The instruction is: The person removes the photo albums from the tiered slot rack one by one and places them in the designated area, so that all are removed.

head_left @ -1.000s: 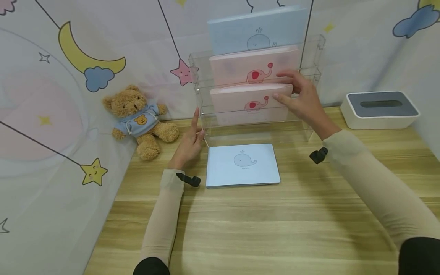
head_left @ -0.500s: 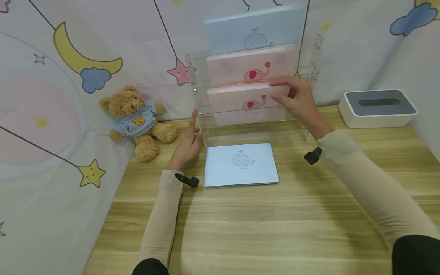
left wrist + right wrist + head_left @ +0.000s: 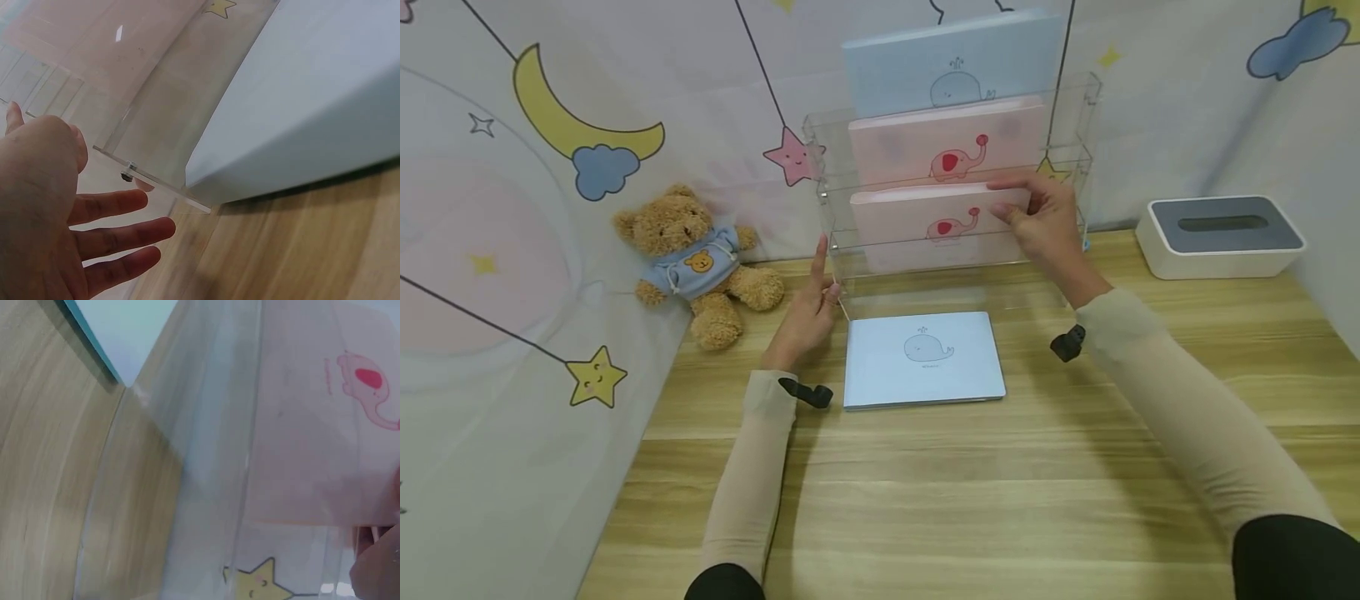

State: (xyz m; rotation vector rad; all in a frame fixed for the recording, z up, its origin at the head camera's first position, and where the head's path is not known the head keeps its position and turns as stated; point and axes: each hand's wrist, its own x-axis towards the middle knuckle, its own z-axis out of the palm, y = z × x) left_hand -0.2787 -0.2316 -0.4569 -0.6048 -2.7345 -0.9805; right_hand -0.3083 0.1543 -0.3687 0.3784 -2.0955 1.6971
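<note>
Plainly, my right grip (image 3: 1045, 221), at upper right of centre in the head view, is clamped on the top right corner of the front pink book (image 3: 887, 221), thumb on its near face and fingers over the back. That book stands upright in the lowest, nearest tier of the clear rack (image 3: 925, 290), upper centre of the frame, its red elephant facing me. In the right wrist view only a bit of this grip shows, at the lower right edge.

My left grip (image 3: 805, 321) is at the rack's left side, left of centre in the frame, its fingers apart and straight, index pointing up; I cannot tell whether it touches the rack.

Behind the front book stands a second pink book (image 3: 887, 150), and above that, at the top of the frame, an upright blue book (image 3: 895, 75). A flat blue book (image 3: 917, 379) with a whale on its cover lies on the worktop (image 3: 940, 500) mid-frame, just in front of the rack. A teddy bear (image 3: 700, 258) sits at left, and a white box (image 3: 1225, 265) with a grey top is at right.
</note>
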